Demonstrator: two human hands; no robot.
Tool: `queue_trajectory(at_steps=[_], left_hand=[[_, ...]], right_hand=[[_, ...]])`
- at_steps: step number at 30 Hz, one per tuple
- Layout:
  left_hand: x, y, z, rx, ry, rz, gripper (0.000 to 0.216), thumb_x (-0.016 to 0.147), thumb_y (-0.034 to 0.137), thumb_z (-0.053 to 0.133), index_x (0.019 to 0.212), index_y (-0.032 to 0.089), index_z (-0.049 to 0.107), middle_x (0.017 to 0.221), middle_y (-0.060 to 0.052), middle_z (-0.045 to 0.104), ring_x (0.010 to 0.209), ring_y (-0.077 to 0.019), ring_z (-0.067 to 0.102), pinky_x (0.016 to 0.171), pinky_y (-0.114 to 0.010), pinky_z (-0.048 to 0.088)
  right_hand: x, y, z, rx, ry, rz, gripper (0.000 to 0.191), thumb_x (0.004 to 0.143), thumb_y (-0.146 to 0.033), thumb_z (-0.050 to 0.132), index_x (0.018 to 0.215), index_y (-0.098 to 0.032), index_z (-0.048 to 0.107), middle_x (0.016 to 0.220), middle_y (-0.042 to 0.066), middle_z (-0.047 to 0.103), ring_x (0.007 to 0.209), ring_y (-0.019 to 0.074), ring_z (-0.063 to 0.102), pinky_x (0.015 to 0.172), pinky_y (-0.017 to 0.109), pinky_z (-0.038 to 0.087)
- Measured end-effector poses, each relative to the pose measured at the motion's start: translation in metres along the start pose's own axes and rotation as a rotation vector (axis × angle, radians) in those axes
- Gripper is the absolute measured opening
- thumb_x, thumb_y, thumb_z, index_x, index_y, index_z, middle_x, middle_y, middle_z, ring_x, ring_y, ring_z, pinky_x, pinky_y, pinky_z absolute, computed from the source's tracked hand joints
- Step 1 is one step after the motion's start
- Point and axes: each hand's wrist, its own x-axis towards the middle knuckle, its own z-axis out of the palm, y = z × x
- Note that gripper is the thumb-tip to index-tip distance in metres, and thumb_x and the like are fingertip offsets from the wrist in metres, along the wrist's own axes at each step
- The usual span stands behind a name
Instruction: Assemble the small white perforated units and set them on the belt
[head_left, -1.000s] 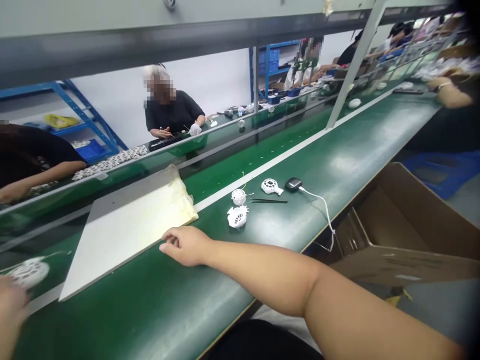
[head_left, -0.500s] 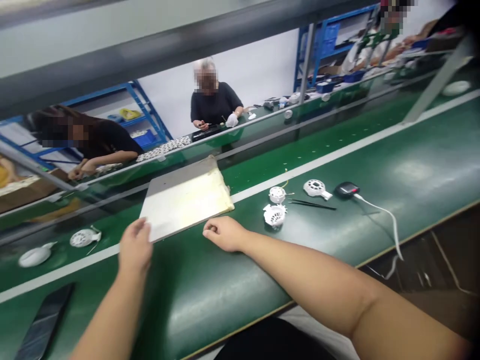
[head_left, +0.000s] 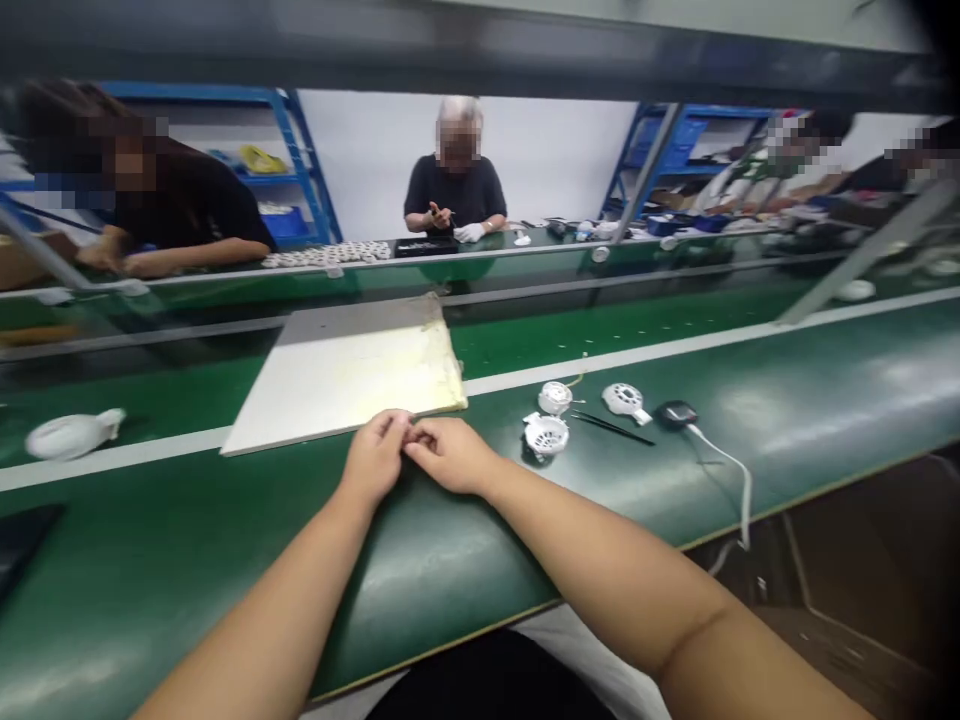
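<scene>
My left hand [head_left: 375, 462] and my right hand [head_left: 450, 455] rest on the green bench [head_left: 187, 560] with their fingertips meeting at the near edge of a flat grey board [head_left: 341, 375]. Both hands are closed in a pinch; what they pinch is too small to make out. Just right of my right hand lie three white round fan parts: one [head_left: 545, 436] nearest, one [head_left: 555, 397] behind it, one [head_left: 624, 400] further right. Black tweezers [head_left: 613, 427] lie between them.
A black device [head_left: 675, 413] with a white cable [head_left: 739, 480] lies at the right. A white fan body [head_left: 71, 436] sits on the conveyor [head_left: 675, 330] at far left. Other people work across the line. A dark flat thing [head_left: 19, 535] lies at the left edge.
My view has swung to the left. My left hand came in from the left and met my right hand at the board's near edge; my right hand stayed put.
</scene>
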Motion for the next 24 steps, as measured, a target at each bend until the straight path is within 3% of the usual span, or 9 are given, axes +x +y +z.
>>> queue_trajectory(at_steps=[3,5,6,9,12,14,17,21,24], left_hand=[[0.004,-0.002,0.002,-0.003,-0.048,-0.035,0.038,0.088,0.051,0.053,0.094,0.016,0.068,0.080,-0.004,0.068,0.073,-0.0188,0.063,0.072,-0.030,0.049],[0.004,-0.001,0.003,0.052,-0.102,-0.039,0.037,0.088,0.051,0.054,0.094,0.017,0.067,0.081,-0.003,0.068,0.072,-0.0184,0.063,0.073,-0.030,0.049],[0.003,0.000,0.003,0.084,-0.120,-0.037,0.036,0.088,0.050,0.054,0.092,0.017,0.067,0.082,-0.004,0.068,0.073,-0.0188,0.064,0.075,-0.031,0.049],[0.001,0.000,0.004,0.141,-0.147,-0.033,0.035,0.088,0.051,0.053,0.091,0.018,0.067,0.084,-0.004,0.069,0.076,-0.0205,0.065,0.077,-0.033,0.048],[0.002,-0.001,0.004,0.147,-0.158,-0.018,0.034,0.089,0.049,0.053,0.091,0.019,0.068,0.083,-0.004,0.070,0.076,-0.0210,0.065,0.076,-0.033,0.048],[0.002,-0.002,0.004,0.123,-0.154,-0.008,0.032,0.088,0.048,0.056,0.090,0.019,0.068,0.082,-0.004,0.069,0.075,-0.0204,0.064,0.076,-0.033,0.048],[-0.002,0.000,0.005,-0.112,-0.176,-0.055,0.038,0.087,0.052,0.060,0.096,0.016,0.068,0.087,-0.006,0.070,0.075,-0.0187,0.064,0.073,-0.031,0.049],[-0.011,0.005,0.007,-0.599,-0.378,-0.140,0.055,0.086,0.057,0.063,0.122,0.017,0.061,0.108,-0.010,0.070,0.087,-0.0199,0.066,0.071,-0.029,0.052],[-0.012,0.007,0.007,-0.719,-0.369,-0.133,0.049,0.085,0.047,0.071,0.120,0.015,0.062,0.112,-0.010,0.070,0.093,-0.0199,0.066,0.082,-0.030,0.053]], right_hand=[[-0.006,-0.004,-0.042,-0.245,0.133,-0.023,0.021,0.091,-0.031,0.061,0.106,-0.019,0.070,0.101,0.007,0.073,0.092,0.0210,0.064,0.083,0.032,0.047],[-0.015,0.003,-0.081,-0.452,0.286,0.100,0.031,0.090,-0.030,0.061,0.118,-0.019,0.067,0.118,0.011,0.070,0.110,0.0258,0.061,0.095,0.038,0.045],[-0.020,0.010,-0.100,-0.575,0.281,0.167,0.038,0.088,-0.030,0.064,0.124,-0.018,0.064,0.125,0.012,0.067,0.117,0.0286,0.057,0.100,0.042,0.043],[-0.033,0.039,-0.144,-0.841,0.054,0.492,0.056,0.078,-0.031,0.074,0.129,-0.014,0.061,0.126,0.019,0.066,0.117,0.0365,0.058,0.098,0.048,0.044],[-0.037,0.055,-0.159,-0.879,-0.064,0.664,0.046,0.082,-0.027,0.066,0.126,-0.014,0.063,0.111,0.018,0.071,0.101,0.0349,0.066,0.088,0.046,0.048],[-0.035,0.047,-0.154,-0.920,0.031,0.600,0.042,0.084,-0.024,0.062,0.124,-0.011,0.062,0.110,0.019,0.071,0.100,0.0347,0.067,0.087,0.045,0.048],[-0.026,0.011,-0.125,-0.856,0.191,0.355,0.042,0.085,-0.030,0.063,0.123,-0.013,0.060,0.114,0.018,0.070,0.102,0.0336,0.066,0.086,0.042,0.049],[-0.016,-0.030,-0.065,-0.555,0.081,-0.016,0.051,0.084,-0.042,0.067,0.128,-0.017,0.058,0.122,0.013,0.068,0.108,0.0312,0.065,0.092,0.042,0.050],[-0.014,-0.026,-0.034,-0.402,0.088,-0.160,0.056,0.084,-0.038,0.070,0.134,-0.017,0.054,0.131,0.013,0.064,0.119,0.0302,0.060,0.102,0.045,0.046]])
